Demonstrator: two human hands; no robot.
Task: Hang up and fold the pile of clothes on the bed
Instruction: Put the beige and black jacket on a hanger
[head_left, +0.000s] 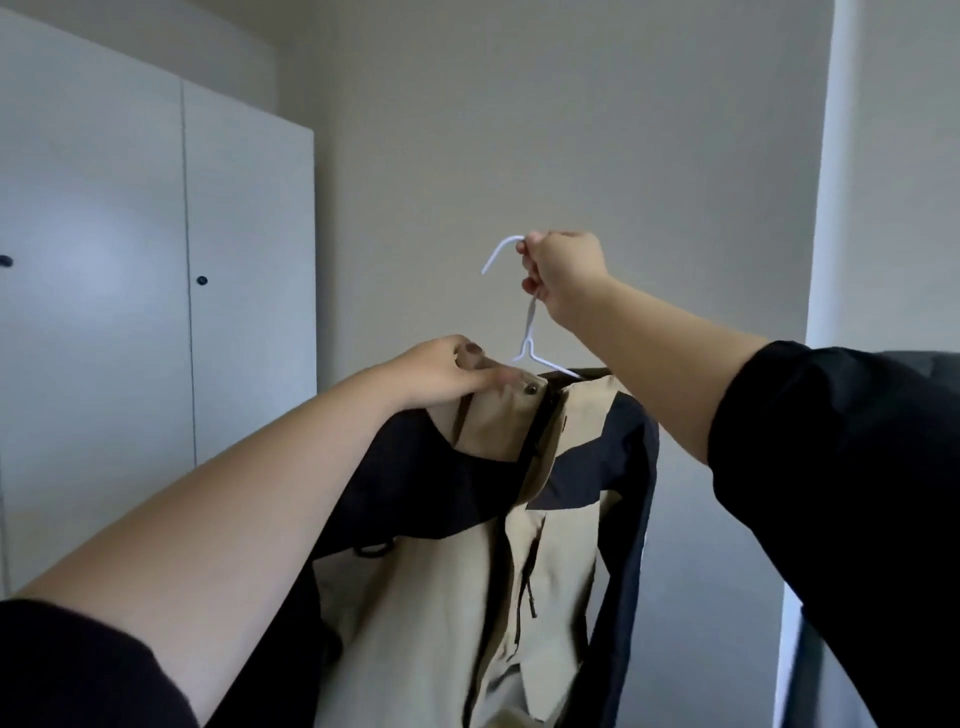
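Soft, dim daylight is filling the view, and it is glowing brightest on a pale wall strip (893, 182) beyond the fingers of the right hand (563, 275). The thin white hanger (530, 319) in those fingers is showing fairly crisp against grey. Left of the left hand (441, 376) fingers, the wardrobe doors (156, 234) are carrying a faint bluish sheen. Below both sets of fingers the jacket (550, 545) is losing detail in its dark panels. The wide lens is bowing the wardrobe's edges, and the sleeves (78, 670) nearest the camera are smearing into flat black.
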